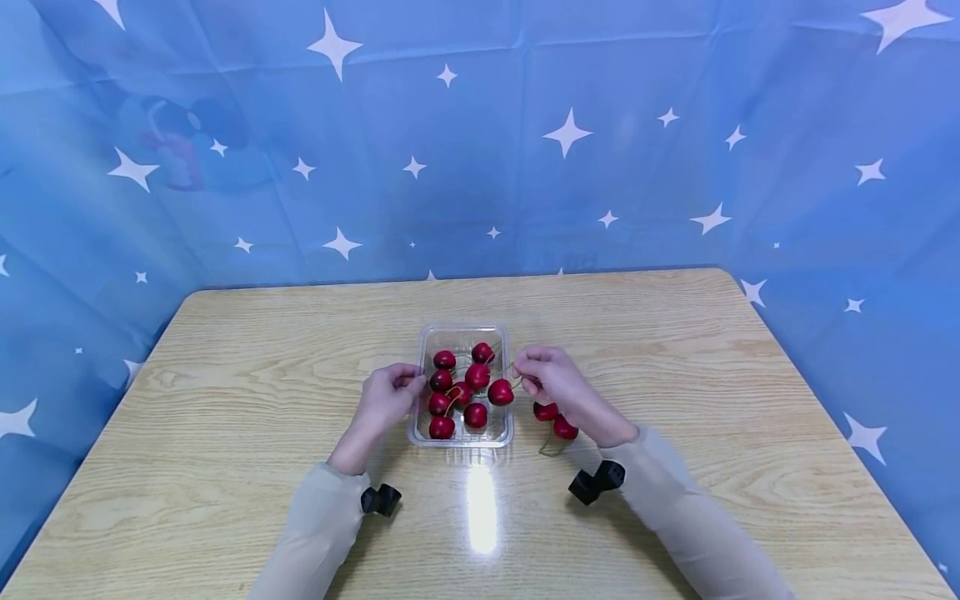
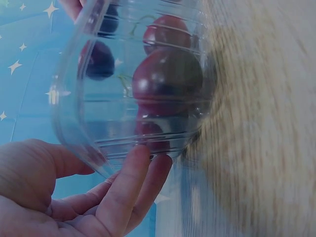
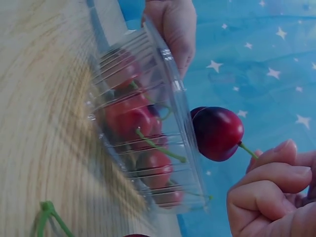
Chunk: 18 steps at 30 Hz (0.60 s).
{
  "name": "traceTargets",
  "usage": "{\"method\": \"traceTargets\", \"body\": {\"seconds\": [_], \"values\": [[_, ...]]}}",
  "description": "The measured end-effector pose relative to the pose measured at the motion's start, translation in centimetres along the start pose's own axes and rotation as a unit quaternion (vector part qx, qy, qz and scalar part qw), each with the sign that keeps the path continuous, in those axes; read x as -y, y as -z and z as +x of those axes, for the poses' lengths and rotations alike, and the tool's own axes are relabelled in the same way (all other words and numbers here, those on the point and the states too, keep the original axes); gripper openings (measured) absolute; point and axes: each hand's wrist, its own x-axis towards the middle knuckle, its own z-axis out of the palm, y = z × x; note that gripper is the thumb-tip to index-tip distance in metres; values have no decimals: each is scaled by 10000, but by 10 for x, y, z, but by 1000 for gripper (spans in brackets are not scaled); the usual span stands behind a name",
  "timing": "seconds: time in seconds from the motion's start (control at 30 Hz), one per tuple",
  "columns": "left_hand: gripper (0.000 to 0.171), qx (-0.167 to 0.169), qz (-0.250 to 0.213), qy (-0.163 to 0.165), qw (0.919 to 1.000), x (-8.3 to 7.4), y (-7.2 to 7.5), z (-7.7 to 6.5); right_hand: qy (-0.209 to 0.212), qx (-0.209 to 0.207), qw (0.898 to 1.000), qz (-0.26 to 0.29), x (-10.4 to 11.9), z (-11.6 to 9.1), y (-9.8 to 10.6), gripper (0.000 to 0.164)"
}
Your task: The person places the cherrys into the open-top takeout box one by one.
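Observation:
A clear plastic container [image 1: 461,443] stands near the middle of the table with several red cherries [image 1: 442,427] inside. My left hand [image 1: 390,395] holds its left side, the thumb at the rim and the fingers [image 2: 129,190] against the outer wall. With curled fingers, my right hand [image 1: 557,382] pinches the green stem of one cherry [image 3: 218,133]. That cherry is at the height of the container's right rim, and in the head view it overlaps the inner right side.
Two more cherries [image 1: 566,427] with joined stems lie on the wooden table [image 1: 285,358], right of the container and partly under my right hand. A blue cloth [image 1: 480,150] with white stars hangs behind the table. Both wrists carry a black camera [image 1: 596,482].

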Motion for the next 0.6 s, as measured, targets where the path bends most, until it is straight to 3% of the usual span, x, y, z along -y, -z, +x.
{"method": "traceTargets", "body": {"seconds": [0.6], "values": [[23, -104, 8, 14, 9999, 1, -1, 1, 391, -244, 9922, -1160, -11, 6, -9, 21]]}}
